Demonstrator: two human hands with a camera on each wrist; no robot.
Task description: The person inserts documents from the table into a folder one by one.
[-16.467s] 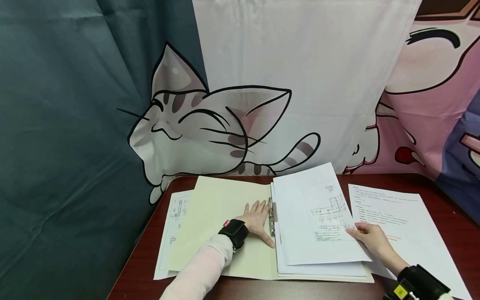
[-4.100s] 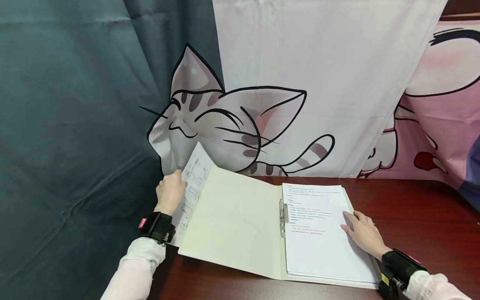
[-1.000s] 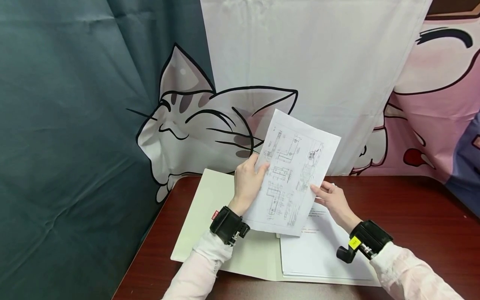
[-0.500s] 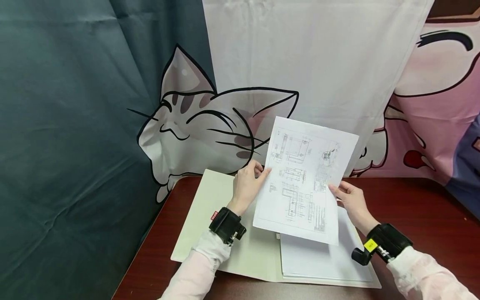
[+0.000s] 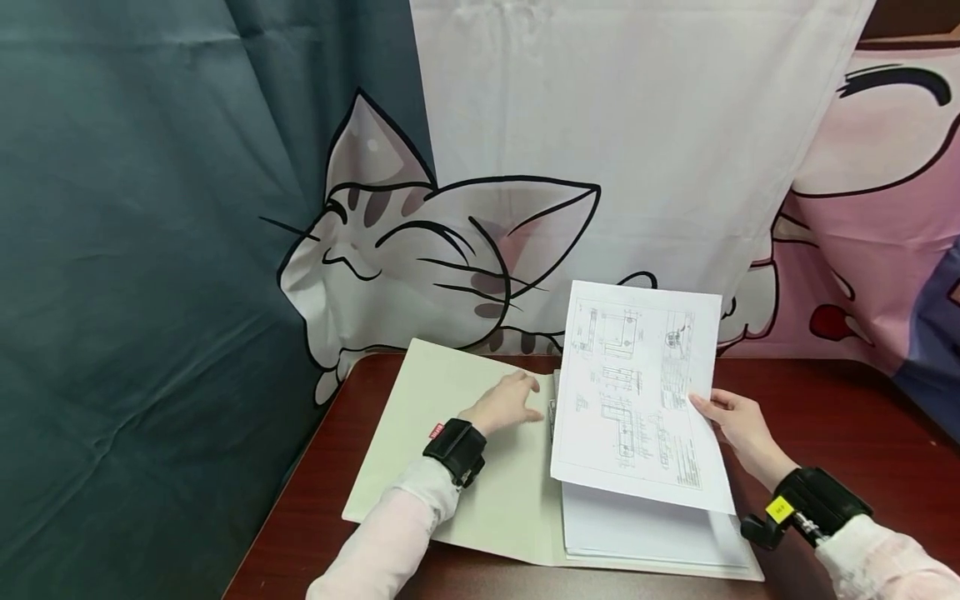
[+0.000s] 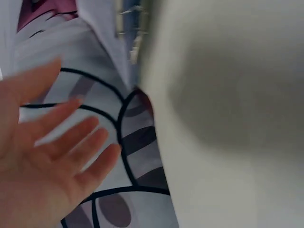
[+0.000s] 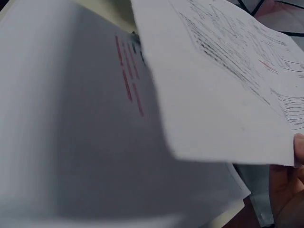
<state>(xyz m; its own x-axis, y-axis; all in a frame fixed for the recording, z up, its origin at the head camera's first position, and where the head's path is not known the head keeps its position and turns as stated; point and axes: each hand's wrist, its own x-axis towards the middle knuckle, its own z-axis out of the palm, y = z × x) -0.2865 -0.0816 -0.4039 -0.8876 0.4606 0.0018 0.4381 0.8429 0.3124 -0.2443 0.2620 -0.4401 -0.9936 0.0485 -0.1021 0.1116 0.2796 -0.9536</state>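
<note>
My right hand pinches the right edge of a sheet with a technical drawing, thumb on top. The sheet is tilted over the right side of an open cream file folder, covering most of the paper stack there. In the right wrist view the sheet's lower edge is lifted above a page with red and dark text lines. My left hand hovers over the folder's left cover, fingers spread and holding nothing, near the metal clip at the spine, which the sheet partly hides.
The folder lies on a dark red-brown table, close to its front edge. Behind the table hangs a curtain with a cartoon cat on it. Bare tabletop shows to the right of the folder.
The left hand took the drawing from beside the folder, and both hands held it up. Now the left has let go; the sheet is lower and further right. The text page joined the stack earlier.
</note>
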